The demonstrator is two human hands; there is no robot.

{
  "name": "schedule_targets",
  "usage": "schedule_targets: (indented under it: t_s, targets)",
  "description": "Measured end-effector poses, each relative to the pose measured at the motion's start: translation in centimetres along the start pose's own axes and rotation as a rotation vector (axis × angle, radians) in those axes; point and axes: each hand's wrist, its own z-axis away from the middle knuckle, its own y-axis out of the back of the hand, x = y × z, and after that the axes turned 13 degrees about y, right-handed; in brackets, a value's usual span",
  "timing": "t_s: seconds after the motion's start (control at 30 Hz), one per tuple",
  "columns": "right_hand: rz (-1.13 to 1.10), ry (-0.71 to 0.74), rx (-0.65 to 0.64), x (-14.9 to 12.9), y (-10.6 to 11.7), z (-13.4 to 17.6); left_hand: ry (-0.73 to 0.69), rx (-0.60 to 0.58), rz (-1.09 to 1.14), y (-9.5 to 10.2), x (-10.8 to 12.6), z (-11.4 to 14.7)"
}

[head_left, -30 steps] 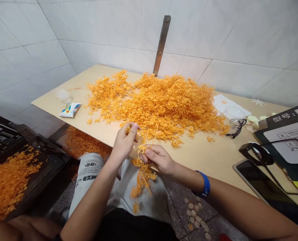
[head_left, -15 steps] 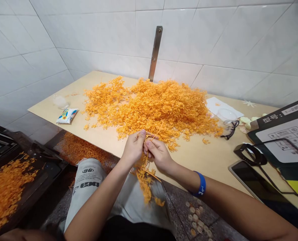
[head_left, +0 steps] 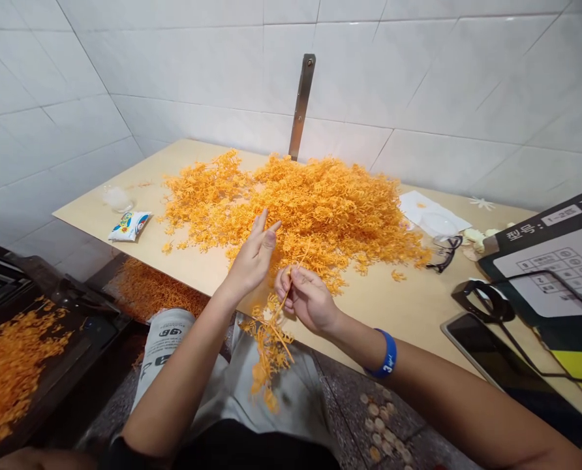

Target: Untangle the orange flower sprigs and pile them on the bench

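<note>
Pinched in my right hand (head_left: 310, 297) is an orange artificial flower sprig (head_left: 269, 346), its stem between thumb and fingers and its frilly tufts hanging over my lap. My left hand (head_left: 254, 254) is apart from it, fingers stretched out, at the near edge of a large heap of similar orange sprigs (head_left: 330, 202). Whether the left fingertips touch the heap I cannot tell. The heap spreads over the middle of the tan tabletop (head_left: 213, 277).
A small printed packet (head_left: 129, 226) and a clear container (head_left: 118, 199) lie at left. Glasses (head_left: 445, 253), a phone (head_left: 491, 359), a black ring with a cable (head_left: 484, 300) and a dark box (head_left: 555, 254) are at right. Another orange pile (head_left: 17, 372) sits low at left.
My left hand has let go of the sprig, moved up and left, and opened. The right hand keeps hold of the sprig, whose hanging end has swung left.
</note>
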Motion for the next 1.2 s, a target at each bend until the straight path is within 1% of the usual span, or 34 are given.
schedule_targets:
  t_s: [0.07,0.13,0.2,0.27,0.33,0.4,0.5,0.6,0.67,0.73,0.83,0.9,0.97,1.1,1.2]
  targets:
    - [-0.033,0.032,0.023,-0.1,0.0,-0.1,0.009,-0.046,0.076,0.4,-0.3,1.5]
    - [-0.057,0.037,0.046,-0.1,-0.1,-0.2,0.080,-0.152,0.147,0.8,-0.8,3.3]
    - [-0.070,0.028,0.058,-0.1,-0.1,-0.2,0.163,-0.248,0.158,1.2,-1.3,5.4]
    - [-0.083,0.009,0.052,-0.1,-0.2,-0.2,0.238,-0.278,0.141,1.5,-1.8,7.3]
    - [-0.099,-0.008,0.044,-0.1,-0.3,-0.1,0.301,-0.251,0.152,1.7,-2.1,8.7]
    - [-0.102,-0.035,0.042,0.1,-0.4,0.0,0.337,-0.195,0.166,1.8,-2.1,9.5]
    - [-0.068,-0.084,0.019,0.4,-0.5,0.3,0.346,-0.079,0.183,1.7,-1.9,10.0]
    - [0.033,-0.146,-0.054,0.7,-0.7,0.7,0.324,0.002,0.203,1.7,-1.5,10.2]
    - [0.128,-0.176,-0.111,0.8,-0.9,0.9,0.319,0.009,0.222,1.7,-1.3,10.2]
    - [0.199,-0.173,-0.183,0.9,-1.0,1.0,0.312,0.001,0.245,1.7,-1.2,10.2]
    - [0.230,-0.158,-0.355,0.9,-1.3,1.0,0.291,0.014,0.273,1.7,-1.2,10.2]
    - [0.281,-0.165,-0.439,0.8,-1.5,1.0,0.282,0.033,0.271,1.6,-1.2,10.2]
    - [0.414,-0.152,-0.475,0.5,-1.6,1.0,0.276,0.038,0.261,1.5,-1.2,10.3]
    - [0.716,-0.069,-0.517,0.2,-1.4,1.0,0.279,0.043,0.241,1.2,-1.0,10.2]
    - [0.802,-0.063,-0.535,0.0,-1.4,1.0,0.289,0.063,0.224,1.3,-0.9,10.1]
